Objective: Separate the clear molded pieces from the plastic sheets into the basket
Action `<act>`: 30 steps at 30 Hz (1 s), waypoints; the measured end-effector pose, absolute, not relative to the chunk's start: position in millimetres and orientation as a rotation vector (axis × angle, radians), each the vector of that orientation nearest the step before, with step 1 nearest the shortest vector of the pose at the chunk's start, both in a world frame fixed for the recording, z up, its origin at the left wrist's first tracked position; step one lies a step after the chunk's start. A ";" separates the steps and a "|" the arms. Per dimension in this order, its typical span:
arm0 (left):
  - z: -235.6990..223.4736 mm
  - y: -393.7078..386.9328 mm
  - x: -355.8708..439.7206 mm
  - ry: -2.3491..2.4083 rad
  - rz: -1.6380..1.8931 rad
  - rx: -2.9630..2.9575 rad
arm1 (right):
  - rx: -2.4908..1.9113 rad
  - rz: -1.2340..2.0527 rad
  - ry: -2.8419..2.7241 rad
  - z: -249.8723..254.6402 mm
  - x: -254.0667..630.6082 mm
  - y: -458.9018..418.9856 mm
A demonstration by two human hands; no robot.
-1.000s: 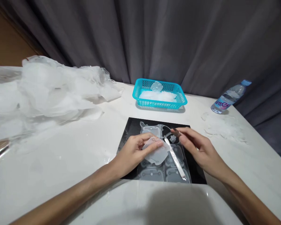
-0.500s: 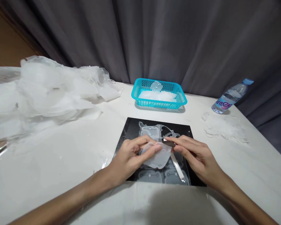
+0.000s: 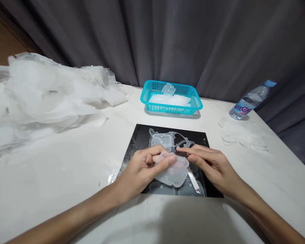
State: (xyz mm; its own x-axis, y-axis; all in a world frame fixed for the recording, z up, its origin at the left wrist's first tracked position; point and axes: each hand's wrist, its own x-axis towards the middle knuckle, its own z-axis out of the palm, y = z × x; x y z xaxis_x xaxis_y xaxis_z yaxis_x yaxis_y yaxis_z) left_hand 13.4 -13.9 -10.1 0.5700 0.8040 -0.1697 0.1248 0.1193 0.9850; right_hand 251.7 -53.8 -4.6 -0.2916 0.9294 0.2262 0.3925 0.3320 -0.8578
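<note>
A black mat [image 3: 142, 135] lies on the white table in front of me, with a translucent sheet of moulded parts [image 3: 162, 137] on it. My left hand [image 3: 139, 169] pinches a translucent flat piece [image 3: 174, 173] between thumb and fingers, just above the sheet. My right hand [image 3: 208, 164] meets it from the right, fingers closed on the same piece, some of them under it. A thin metal tool [image 3: 193, 179] runs beneath my right hand; whether that hand grips it I cannot tell.
A turquoise basket [image 3: 171, 108] with translucent pieces stands behind the mat. A big heap of crumpled clear plastic [image 3: 40, 91] fills the left. A water bottle [image 3: 251, 100] lies at the far right, with plastic scraps [image 3: 241, 137] near it. Grey curtain behind.
My right hand has moved left to meet the piece that my left hand holds. The metal tool now lies mostly hidden under that hand. The camera has tipped slightly.
</note>
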 end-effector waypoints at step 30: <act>-11.4 -14.8 12.6 0.877 0.637 1.493 | -1.147 0.913 -1.816 -3.6 250.2 -56.1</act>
